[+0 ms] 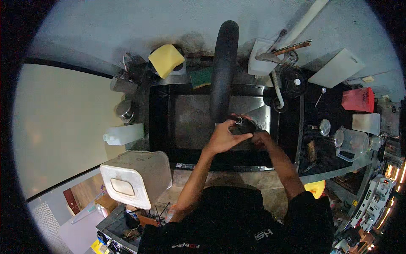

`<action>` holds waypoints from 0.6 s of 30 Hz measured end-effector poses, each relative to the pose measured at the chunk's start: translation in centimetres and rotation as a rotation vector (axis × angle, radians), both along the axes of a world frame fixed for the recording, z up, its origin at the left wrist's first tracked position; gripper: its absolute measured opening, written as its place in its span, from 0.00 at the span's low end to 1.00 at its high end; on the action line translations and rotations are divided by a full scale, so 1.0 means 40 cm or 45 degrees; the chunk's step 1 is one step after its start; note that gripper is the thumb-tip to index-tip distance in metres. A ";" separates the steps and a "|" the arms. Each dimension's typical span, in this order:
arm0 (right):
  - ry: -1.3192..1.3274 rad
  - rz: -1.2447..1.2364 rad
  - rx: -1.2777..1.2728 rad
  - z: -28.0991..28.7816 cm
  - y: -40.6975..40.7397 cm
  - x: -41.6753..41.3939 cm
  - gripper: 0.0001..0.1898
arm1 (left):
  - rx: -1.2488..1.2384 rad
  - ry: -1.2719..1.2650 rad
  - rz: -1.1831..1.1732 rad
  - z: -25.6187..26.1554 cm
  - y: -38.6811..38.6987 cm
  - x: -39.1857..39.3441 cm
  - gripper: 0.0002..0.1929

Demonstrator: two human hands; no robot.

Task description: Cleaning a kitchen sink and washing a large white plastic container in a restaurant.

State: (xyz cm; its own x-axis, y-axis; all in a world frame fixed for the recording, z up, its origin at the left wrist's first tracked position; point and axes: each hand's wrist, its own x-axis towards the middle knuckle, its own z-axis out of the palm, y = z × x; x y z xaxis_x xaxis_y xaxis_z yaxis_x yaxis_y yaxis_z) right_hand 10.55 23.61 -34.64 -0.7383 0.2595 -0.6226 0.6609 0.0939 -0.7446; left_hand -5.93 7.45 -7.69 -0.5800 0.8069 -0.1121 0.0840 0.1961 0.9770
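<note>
Over a dark rectangular sink (193, 127), my left hand (223, 136) is closed around a dark, rounded object (246, 126) with a small pale ring at its upper left. What kind of object it is, I cannot tell. My right hand (261, 138) meets the object's right side, its fingers bunched and partly in shadow; whether it grips the object is unclear. A thick black faucet (224, 70) reaches down from the wall side and ends just above my left hand.
A yellow sponge (166, 60) and a green scouring pad (201, 77) lie behind the sink. A utensil holder (260, 60) and a bent hose (277, 90) stand back right. Right counter: a clear pitcher (353, 144), a red container (358, 99). Left: a translucent bottle (125, 134), a lidded bin (149, 171).
</note>
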 end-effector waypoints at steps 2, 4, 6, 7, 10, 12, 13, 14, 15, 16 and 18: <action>0.334 -0.253 0.125 0.015 -0.075 -0.214 0.22 | 0.053 0.038 -0.173 -0.009 0.009 0.006 0.24; 0.678 -0.466 0.234 0.024 -0.131 -0.282 0.22 | 0.018 -0.022 -0.121 0.015 -0.009 -0.003 0.25; 1.023 -0.676 0.346 0.039 -0.158 -0.290 0.23 | -0.005 -0.082 -0.066 0.014 -0.025 -0.016 0.27; 1.026 -0.659 0.338 0.049 -0.118 -0.291 0.23 | 0.035 0.143 0.034 -0.008 -0.038 -0.029 0.25; 0.111 0.069 -0.216 0.278 0.002 -0.328 0.15 | -0.084 0.408 0.299 0.007 -0.107 -0.039 0.24; 0.186 -0.156 -0.470 0.351 -0.001 -0.295 0.15 | -0.186 0.434 0.392 0.024 -0.110 -0.023 0.25; 0.252 -0.374 -0.745 0.386 -0.014 -0.285 0.16 | -0.165 0.453 0.508 0.008 -0.116 -0.005 0.27; 0.253 -0.359 -0.744 0.425 -0.018 -0.275 0.16 | -0.145 0.472 0.625 -0.010 -0.120 0.008 0.28; 0.484 -0.278 -0.464 0.491 -0.033 -0.272 0.17 | -0.158 0.479 0.655 -0.021 -0.133 0.019 0.28; 0.709 -0.211 -0.166 0.555 -0.038 -0.260 0.18 | -0.039 0.476 0.664 -0.033 -0.134 0.031 0.29; 0.854 -0.009 0.158 0.633 -0.062 -0.241 0.19 | 0.107 0.492 0.710 -0.072 -0.133 0.057 0.30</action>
